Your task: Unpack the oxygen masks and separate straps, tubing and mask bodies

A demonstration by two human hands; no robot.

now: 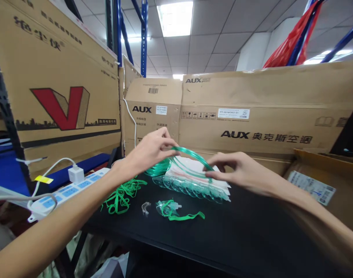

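A loop of clear green tubing (pixel 193 153) is stretched in the air between my hands. My left hand (pixel 156 146) pinches its left end, and the fingers of my right hand (pixel 232 166) close on the right end. Below and behind them a coil of the same green tubing (pixel 159 168) lies on the black table (pixel 222 235). Beside it is a row of clear green masks (pixel 193 187) in front of white sheets (pixel 184 168). Closer to me lies a single clear mask (pixel 167 208) with a green elastic strap (pixel 188 217).
A heap of green elastic straps (pixel 122 197) and a few small thin clips (pixel 146 208) lie left of the single mask. A white power strip (pixel 69 193) runs along the left. Cardboard boxes (pixel 260 112) wall off the back, and an open carton (pixel 326 185) stands right.
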